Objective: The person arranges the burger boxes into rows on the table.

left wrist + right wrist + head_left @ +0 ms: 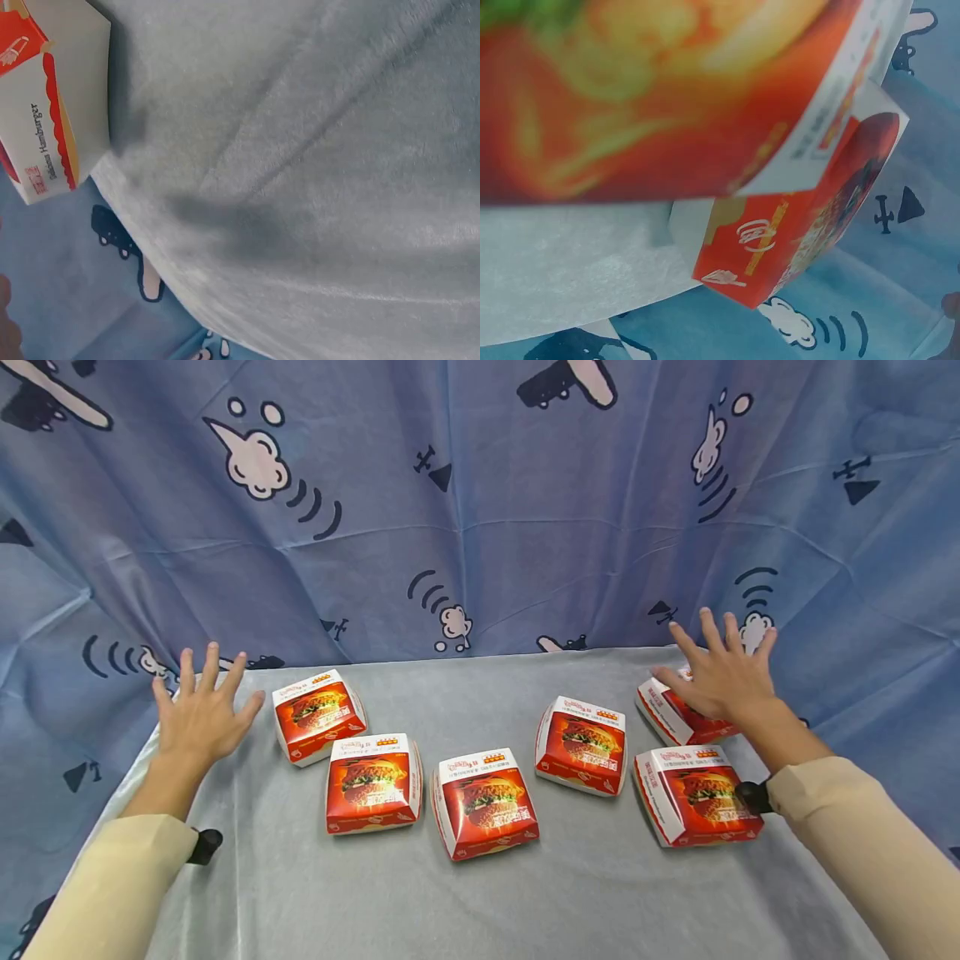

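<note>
Several red and white hamburger boxes lie on a grey cloth-covered table. My left hand (198, 714) is spread, fingers apart, left of the back-left hamburger box (320, 717), holding nothing. In the left wrist view part of a hamburger box (56, 105) shows at the upper left. My right hand (723, 672), also spread and holding nothing, overlaps the back-right hamburger box (667, 714) in the head view. Below that wrist lies the front-right hamburger box (701, 797), and a hamburger box (652, 97) fills the top of the right wrist view close up.
Between the hands lie a left-centre box (373, 785), a middle box (486, 804) and a right-centre box (581, 745). A blue patterned curtain (375, 585) hangs behind the table (465, 910). Small black devices (204, 847) sit at both wrists.
</note>
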Demonstrator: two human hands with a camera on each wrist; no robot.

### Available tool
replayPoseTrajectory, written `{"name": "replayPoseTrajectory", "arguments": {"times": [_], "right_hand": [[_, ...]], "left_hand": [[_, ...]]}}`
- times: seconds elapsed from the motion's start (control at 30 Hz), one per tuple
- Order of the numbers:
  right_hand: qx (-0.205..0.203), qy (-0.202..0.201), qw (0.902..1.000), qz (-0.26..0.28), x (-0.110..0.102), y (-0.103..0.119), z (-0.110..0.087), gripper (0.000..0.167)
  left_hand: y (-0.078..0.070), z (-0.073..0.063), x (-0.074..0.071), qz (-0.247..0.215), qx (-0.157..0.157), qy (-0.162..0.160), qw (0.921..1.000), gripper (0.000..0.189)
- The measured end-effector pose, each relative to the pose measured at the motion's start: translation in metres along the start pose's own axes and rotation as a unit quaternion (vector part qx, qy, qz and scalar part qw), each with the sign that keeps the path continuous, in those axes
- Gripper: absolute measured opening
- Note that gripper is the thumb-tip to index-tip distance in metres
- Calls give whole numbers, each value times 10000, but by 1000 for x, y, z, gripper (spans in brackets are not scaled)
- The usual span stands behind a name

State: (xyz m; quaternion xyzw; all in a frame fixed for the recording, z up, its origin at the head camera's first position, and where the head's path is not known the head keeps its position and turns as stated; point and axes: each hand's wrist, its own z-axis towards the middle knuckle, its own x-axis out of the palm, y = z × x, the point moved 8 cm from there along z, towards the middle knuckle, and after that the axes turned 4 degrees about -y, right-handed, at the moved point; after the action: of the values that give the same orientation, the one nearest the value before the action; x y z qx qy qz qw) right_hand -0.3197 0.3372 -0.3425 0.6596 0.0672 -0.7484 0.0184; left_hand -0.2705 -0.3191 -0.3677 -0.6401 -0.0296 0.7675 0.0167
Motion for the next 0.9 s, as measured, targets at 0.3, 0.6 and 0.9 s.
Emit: {"name": "replayPoseTrajectory", "arguments": {"times": [0.3, 0.6, 0.9], "right_hand": [[-193, 63, 9998, 91, -2, 25, 5, 89], [-452, 249, 9975, 483, -2, 58, 9, 87], [-550, 449, 9951, 688, -1, 89, 16, 86]], "left_hand": [[-13, 0, 1, 15, 243, -24, 9997, 71], [-22, -3, 10, -537, 360, 430, 9970, 74], [-25, -5, 24, -726, 419, 937, 9921, 78]]}}
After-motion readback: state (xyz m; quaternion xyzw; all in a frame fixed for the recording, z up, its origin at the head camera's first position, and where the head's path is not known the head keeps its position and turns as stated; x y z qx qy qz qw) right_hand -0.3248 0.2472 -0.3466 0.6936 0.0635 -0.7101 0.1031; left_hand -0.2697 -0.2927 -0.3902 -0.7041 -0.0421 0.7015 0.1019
